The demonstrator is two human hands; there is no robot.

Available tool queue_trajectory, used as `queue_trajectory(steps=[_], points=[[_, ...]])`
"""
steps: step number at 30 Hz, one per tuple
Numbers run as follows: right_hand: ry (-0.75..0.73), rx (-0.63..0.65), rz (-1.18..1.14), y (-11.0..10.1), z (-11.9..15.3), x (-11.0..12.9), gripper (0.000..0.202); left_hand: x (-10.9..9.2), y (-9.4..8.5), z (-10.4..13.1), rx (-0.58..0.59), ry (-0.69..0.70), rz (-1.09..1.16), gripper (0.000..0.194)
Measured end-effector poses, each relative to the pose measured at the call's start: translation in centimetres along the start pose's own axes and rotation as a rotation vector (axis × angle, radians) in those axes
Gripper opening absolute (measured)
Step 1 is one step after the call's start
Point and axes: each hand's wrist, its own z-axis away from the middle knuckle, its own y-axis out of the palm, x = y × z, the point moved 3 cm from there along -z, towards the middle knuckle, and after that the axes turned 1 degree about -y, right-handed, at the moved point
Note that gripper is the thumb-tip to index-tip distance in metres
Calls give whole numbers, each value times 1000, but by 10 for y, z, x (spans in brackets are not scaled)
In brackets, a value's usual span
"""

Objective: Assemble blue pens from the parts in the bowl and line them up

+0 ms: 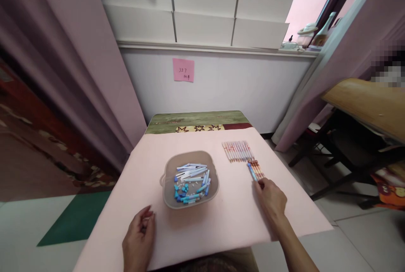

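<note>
My right hand (271, 198) is at the right of the pink-covered table, thumb and fingertips closed on the lower end of a blue pen (252, 171). That pen lies beside several brown-and-orange pens (257, 169) in a short row. Just beyond them, a longer row of pale, clear-barrelled pens (238, 151) is laid side by side. A translucent grey plastic tub (167, 171) in the middle holds loose white and blue pen tubes, blue caps and small pale pieces. My left hand (139, 236) rests near the left front of the table, loosely curled with a gap at the thumb, holding nothing.
The pink cover (202, 230) leaves a green wood-patterned strip (202, 118) at the table's far end. A wall with a pink note (183, 70) stands behind. Curtains hang at both sides. A wooden table (370, 103) and dark chair (344, 145) are to the right.
</note>
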Motion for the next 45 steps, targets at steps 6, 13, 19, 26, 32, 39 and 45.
queue_trajectory(steps=[6, 13, 19, 26, 32, 39, 45], points=[[-41, -7, 26, 3, -9, 12, 32, -8, -2, -3, -26, -23, -11, 46], [-57, -36, 55, 6, -11, 15, 31, -4, 0, -3, -53, -19, -25, 45], [-12, -7, 77, 9, -14, 13, 31, -2, 3, -3, -10, -28, 2, 47], [-6, 35, 86, 5, -12, 10, 37, 5, 2, 3, 15, -41, 83, 46], [-232, -43, -244, -13, 8, 47, 34, -7, 5, 4, 47, -118, 206, 52], [-315, 364, -906, 17, 40, 111, 47, -66, 37, 3, 159, -105, 441, 49], [-418, 290, -794, 7, 50, 111, 32, -68, 39, 21, 197, -87, 462, 42]])
